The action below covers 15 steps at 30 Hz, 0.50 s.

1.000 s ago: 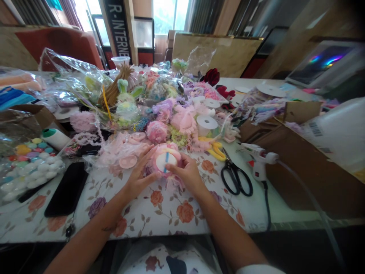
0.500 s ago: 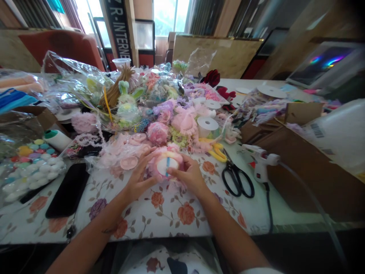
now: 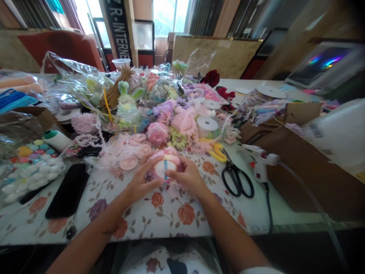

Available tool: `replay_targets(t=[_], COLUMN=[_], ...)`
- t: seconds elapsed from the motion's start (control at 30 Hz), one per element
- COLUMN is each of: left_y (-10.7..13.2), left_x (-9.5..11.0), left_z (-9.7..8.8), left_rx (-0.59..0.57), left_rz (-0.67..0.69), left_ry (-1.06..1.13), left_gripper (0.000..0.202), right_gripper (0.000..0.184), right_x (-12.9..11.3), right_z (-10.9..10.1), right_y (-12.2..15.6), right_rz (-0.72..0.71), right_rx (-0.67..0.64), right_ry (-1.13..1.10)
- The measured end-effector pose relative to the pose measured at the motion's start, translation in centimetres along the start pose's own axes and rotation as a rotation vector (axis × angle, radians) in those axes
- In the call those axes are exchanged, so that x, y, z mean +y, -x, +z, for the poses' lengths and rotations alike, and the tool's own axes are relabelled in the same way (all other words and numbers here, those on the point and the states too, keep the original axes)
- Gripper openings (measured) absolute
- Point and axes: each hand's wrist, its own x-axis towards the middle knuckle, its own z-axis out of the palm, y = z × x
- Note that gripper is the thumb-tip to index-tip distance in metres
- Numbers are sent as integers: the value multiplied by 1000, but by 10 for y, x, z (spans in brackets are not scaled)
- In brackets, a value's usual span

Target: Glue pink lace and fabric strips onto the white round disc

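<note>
Between my two hands is a fluffy pink yarn piece (image 3: 171,156) with a round white face and a blue strip running down across it. My left hand (image 3: 142,178) grips its left side, thumb below and fingers over the top edge. On the right side, my right hand (image 3: 189,176) holds it, the thumb pressed near the blue strip. The far side of the piece is hidden. Just beyond it lie a pink pom-pom (image 3: 157,133) and a clear bag of pale pink pieces (image 3: 125,154).
Black scissors (image 3: 237,177), yellow-handled scissors (image 3: 218,152) and a white glue gun (image 3: 261,167) lie to the right, beside a cardboard box (image 3: 308,167). A black phone (image 3: 67,191) and a bag of pom-poms (image 3: 34,171) are at left. Yarn, flowers and a white spool (image 3: 207,126) crowd the back.
The yarn piece has tilted slightly between my hands, its blue strip now more upright and the white face turned more toward me. Both hands keep their hold.
</note>
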Motion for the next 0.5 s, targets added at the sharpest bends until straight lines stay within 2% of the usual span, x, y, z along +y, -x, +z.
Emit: replay_targets(t=[0.17,0.5], left_y=[0,0], left_x=[3,1], left_z=[-1,0], left_rx=[-15,4], left_rz=[-14,12], left_ry=[-75,-137], left_gripper=[58,59], right_gripper=[51,44], right_x=[1,4], right_z=[-1,1], right_y=[-1,0], right_rz=[-23,39], right_rx=[21,9], right_ry=[41,-63])
